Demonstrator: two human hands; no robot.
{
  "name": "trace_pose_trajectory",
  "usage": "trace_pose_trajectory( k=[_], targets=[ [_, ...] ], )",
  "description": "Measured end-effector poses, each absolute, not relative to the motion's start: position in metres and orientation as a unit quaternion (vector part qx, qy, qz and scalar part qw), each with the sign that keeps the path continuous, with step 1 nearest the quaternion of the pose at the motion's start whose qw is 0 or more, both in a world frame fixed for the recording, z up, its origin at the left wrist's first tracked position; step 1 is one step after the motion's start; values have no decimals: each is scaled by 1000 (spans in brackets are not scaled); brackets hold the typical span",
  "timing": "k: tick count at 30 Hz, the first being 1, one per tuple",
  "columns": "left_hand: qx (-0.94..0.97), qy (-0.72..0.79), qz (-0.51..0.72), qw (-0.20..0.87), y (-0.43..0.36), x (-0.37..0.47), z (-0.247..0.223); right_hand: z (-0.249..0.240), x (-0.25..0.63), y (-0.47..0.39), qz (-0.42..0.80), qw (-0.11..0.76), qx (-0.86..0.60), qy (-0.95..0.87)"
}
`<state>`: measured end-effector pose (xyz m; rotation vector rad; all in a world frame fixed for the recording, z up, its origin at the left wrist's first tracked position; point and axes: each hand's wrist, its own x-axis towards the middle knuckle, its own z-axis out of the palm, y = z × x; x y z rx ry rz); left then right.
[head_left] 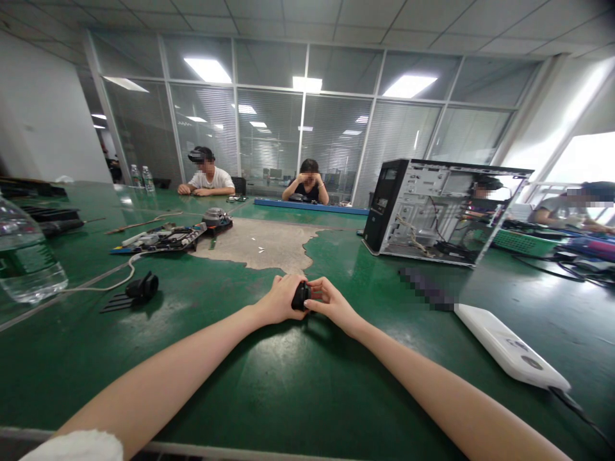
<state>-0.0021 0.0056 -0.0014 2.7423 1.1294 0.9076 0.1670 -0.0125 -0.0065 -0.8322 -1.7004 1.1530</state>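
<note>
Head view: black object [301, 296] sits in left hand [279, 299].

Worn green tabletop [269, 390]; on it, computer case [385, 208], circuit board [166, 237], clear bottle [29, 262]

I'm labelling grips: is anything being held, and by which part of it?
A small black object: the left hand holds it by its left side. The right hand is at its right side; whether it also grips is unclear.
</note>
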Motion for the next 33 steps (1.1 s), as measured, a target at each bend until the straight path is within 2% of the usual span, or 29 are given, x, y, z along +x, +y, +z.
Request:
trace_pose_trajectory(
  k=[22, 33],
  targets=[
    [885, 364, 290, 21, 7, -2, -2, -4, 166, -15, 463, 450, -308, -698],
    [885, 357, 297, 21, 6, -2, -1, -8, 165, -12, 467, 451, -353, -674]
  ],
)
